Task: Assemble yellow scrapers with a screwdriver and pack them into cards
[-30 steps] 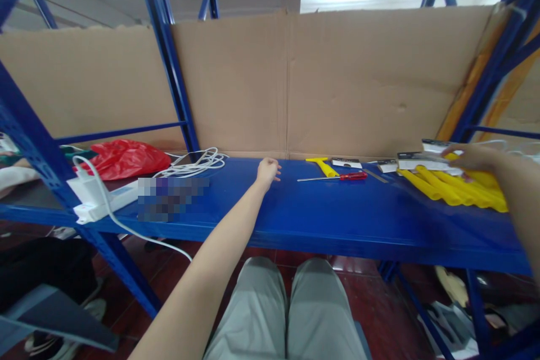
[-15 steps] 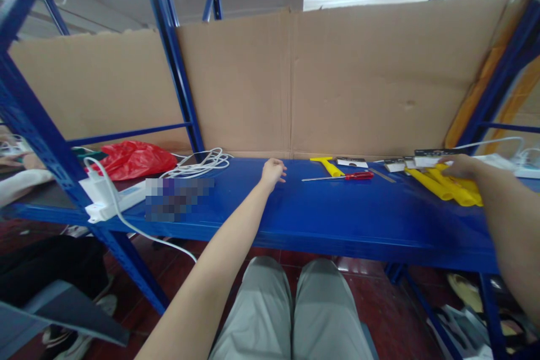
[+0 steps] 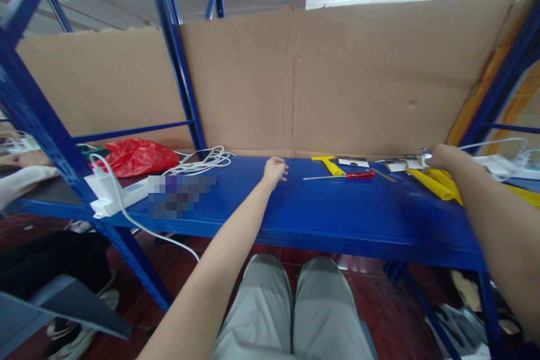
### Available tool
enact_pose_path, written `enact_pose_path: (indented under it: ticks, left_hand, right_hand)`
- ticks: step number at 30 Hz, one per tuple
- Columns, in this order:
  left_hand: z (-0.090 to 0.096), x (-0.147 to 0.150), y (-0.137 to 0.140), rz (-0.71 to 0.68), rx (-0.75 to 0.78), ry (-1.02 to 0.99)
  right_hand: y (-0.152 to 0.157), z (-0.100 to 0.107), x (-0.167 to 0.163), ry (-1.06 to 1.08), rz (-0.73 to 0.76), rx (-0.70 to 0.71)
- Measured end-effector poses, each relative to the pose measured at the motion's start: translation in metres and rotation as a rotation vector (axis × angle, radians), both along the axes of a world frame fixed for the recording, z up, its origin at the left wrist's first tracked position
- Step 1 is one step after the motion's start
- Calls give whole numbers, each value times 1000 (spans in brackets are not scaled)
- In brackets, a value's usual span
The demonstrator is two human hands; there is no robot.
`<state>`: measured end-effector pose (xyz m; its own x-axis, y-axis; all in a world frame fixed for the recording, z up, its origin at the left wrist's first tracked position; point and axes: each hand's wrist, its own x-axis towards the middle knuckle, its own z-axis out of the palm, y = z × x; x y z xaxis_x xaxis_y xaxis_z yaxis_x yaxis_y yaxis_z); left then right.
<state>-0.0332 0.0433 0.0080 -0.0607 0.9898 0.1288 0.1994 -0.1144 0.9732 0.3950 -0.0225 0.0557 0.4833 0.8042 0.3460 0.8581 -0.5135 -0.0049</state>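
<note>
My left hand [image 3: 274, 170] rests on the blue shelf [image 3: 320, 208] near its middle, fingers loosely curled with nothing in them. To its right lie a red-handled screwdriver [image 3: 356, 175] and a yellow-handled tool [image 3: 329, 165]. My right hand [image 3: 439, 156] reaches to the far right, over a bundle of yellow tubes [image 3: 436, 184] and beside small black-and-white packs [image 3: 395, 165]. Something small and pale shows at its fingertips; whether it is gripped is unclear.
A coil of white cable [image 3: 202, 162], a red plastic bag [image 3: 135, 156] and a white power strip [image 3: 113, 191] sit at the shelf's left. Cardboard [image 3: 295, 79] walls the back. A blue upright [image 3: 177, 56] stands at the left; my knees are below the shelf.
My right hand has drawn left along the yellow tubes toward the small packs. The view has shifted slightly. My left hand has stayed in place.
</note>
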Motion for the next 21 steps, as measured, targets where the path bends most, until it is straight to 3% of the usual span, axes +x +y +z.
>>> enact_pose_path:
  ticks: [2, 7, 10, 13, 21]
  left_hand:
    - [1, 0, -1, 2, 2, -8]
    - [0, 0, -1, 3, 6, -13]
    - [-1, 0, 1, -6, 11, -8]
    - [-3, 1, 2, -3, 18, 11]
    - [-10, -1, 10, 1, 91, 217]
  right_hand:
    - [2, 4, -38, 74, 22, -113]
    - [26, -9, -123, 169, 271, -7]
    - [47, -20, -157, 262, 468, -32]
    - [60, -29, -179, 318, 582, -111]
    - [60, -55, -193, 202, 686, -8]
